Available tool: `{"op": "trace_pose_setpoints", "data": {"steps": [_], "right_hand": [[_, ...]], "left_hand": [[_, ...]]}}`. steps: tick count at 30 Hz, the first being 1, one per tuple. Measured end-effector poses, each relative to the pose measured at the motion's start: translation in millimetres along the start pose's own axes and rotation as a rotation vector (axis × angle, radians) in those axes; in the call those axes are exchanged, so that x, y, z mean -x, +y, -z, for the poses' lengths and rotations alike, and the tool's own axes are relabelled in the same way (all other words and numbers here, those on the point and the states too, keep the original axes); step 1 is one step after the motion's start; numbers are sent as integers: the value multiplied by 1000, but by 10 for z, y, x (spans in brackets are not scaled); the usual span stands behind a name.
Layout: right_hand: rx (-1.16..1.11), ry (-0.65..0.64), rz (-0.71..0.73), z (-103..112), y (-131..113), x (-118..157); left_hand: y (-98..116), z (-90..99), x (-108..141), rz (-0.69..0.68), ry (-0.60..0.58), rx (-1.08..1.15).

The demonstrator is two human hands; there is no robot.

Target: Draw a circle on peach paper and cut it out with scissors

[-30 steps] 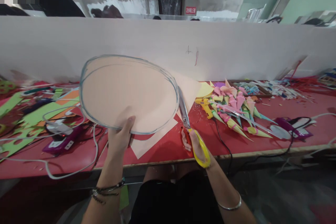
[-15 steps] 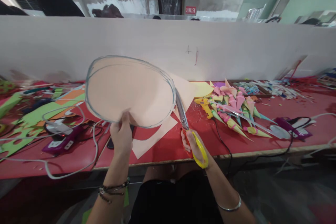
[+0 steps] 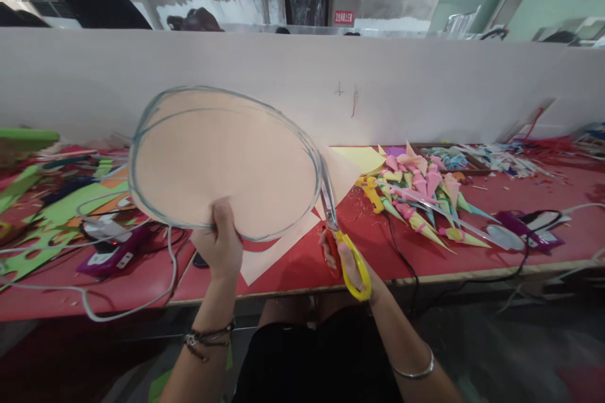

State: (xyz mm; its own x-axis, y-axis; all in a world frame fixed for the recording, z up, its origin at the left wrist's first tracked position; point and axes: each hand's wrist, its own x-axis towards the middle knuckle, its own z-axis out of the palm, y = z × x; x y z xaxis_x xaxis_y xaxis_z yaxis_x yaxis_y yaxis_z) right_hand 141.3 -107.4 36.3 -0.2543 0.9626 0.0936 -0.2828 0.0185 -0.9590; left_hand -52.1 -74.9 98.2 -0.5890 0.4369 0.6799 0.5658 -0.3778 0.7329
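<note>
My left hand [image 3: 221, 242] grips the lower edge of a large peach paper oval [image 3: 222, 164], thumb on its face. Dark blue-grey lines run around the oval's border. Scissors [image 3: 331, 208] with a yellow and a red handle are in my right hand [image 3: 347, 258], fingers through the loops. Their blades point up and meet the oval's right edge, where more peach paper [image 3: 340, 173] hangs off beyond them. Below the oval, a peach offcut [image 3: 269, 261] lies on the red table [image 3: 293, 274].
Right of the scissors are a yellow glue gun [image 3: 371, 192], pink and yellow paper cones [image 3: 425, 192] and a purple power strip [image 3: 529, 231]. At left lie green paper scraps [image 3: 57, 214], white cables and another purple power strip [image 3: 113, 252]. A white partition [image 3: 416, 88] stands behind.
The paper oval and my left hand have come nearer, the oval looking larger and reaching further left. The scissors have shifted slightly. At the far left a green object has come into view.
</note>
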Motion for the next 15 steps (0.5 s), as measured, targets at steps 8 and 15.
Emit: {"op": "trace_pose_setpoints", "data": {"steps": [8, 15], "right_hand": [[0, 18, 76, -28, -38, 6], [-39, 37, 14, -39, -17, 2]], "left_hand": [[-89, -34, 19, 51, -9, 50], [-83, -33, 0, 73, -3, 129]]}}
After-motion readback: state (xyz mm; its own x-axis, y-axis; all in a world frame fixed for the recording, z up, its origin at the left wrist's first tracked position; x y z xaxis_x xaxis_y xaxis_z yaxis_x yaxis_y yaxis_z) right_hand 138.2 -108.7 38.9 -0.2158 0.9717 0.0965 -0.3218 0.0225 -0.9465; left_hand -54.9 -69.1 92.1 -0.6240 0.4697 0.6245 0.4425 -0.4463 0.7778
